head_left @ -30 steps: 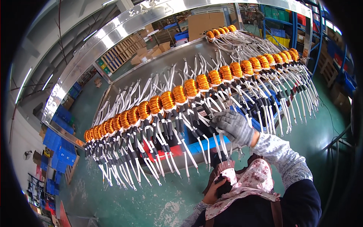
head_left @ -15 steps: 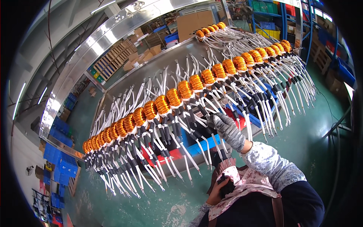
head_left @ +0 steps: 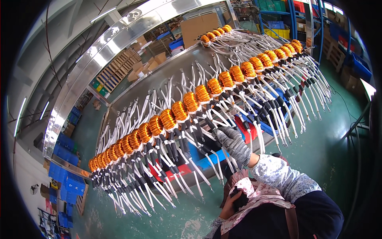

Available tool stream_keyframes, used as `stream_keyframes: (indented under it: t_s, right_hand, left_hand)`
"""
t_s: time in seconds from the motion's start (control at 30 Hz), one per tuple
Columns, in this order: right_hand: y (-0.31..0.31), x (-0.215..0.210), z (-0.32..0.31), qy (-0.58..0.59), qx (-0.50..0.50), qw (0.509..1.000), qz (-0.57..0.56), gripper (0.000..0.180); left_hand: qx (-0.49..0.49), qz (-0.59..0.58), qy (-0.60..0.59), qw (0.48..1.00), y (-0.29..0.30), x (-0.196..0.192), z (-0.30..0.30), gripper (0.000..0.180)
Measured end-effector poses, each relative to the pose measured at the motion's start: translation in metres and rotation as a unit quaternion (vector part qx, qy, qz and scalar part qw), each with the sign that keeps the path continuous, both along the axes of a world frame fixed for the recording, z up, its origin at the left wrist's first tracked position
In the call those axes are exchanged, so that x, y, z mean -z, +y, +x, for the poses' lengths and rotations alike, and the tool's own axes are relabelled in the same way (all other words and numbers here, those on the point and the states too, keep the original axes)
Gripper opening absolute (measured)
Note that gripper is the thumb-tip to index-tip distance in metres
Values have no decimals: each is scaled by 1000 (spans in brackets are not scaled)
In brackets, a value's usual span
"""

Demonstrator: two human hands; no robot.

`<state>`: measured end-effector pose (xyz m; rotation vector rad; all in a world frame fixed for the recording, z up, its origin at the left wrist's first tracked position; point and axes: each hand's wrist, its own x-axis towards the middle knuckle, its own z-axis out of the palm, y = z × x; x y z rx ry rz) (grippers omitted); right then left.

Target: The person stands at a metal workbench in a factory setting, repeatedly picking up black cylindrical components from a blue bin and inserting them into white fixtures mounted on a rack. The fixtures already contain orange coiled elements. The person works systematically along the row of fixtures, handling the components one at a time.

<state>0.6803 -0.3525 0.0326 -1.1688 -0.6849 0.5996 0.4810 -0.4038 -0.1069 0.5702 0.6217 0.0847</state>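
A long slanting row of copper-wound ring coils (head_left: 191, 102) lies on a metal table (head_left: 159, 85), with white wire leads (head_left: 195, 175) hanging over its near edge. Many of these leads wear black sleeves (head_left: 174, 149). My right hand (head_left: 234, 145), in a grey striped glove, is at the hanging leads below the middle of the row. Its fingers are pressed together around the end of a black-sleeved lead; the fingertips partly hide it. Low by my flowered apron (head_left: 258, 189), my left hand (head_left: 230, 205) is closed around a dark black bundle (head_left: 239, 199), whose kind I cannot make out.
Blue and red bins (head_left: 211, 159) sit under the hanging leads. A shiny metal frame (head_left: 119, 38) arches over the table's far side. A smaller coil group (head_left: 215, 34) lies at the back. Blue crates (head_left: 65, 179) are stacked left; shelving (head_left: 294, 24) stands at the back right.
The view has shifted slightly, so the coil row sits a little lower. My right hand has drawn slightly down and left along the leads. The left hand keeps its hold on the black bundle.
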Motion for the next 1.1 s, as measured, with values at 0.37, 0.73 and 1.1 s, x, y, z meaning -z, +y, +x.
stream_keyframes:
  t_s: [0.37,0.73,1.1]
  right_hand:
    - [-4,-12,25,28,32,998,-46,25]
    - [19,-12,8,-357,233,873,-236,29]
    - [4,-24,12,180,-50,982,-10,23]
  left_hand:
    - [-17,-22,-13,1000,-2,2,-9,22]
    - [-27,-14,-22,999,-3,-4,-9,23]
    - [-34,9,-21,999,-2,-13,-13,24]
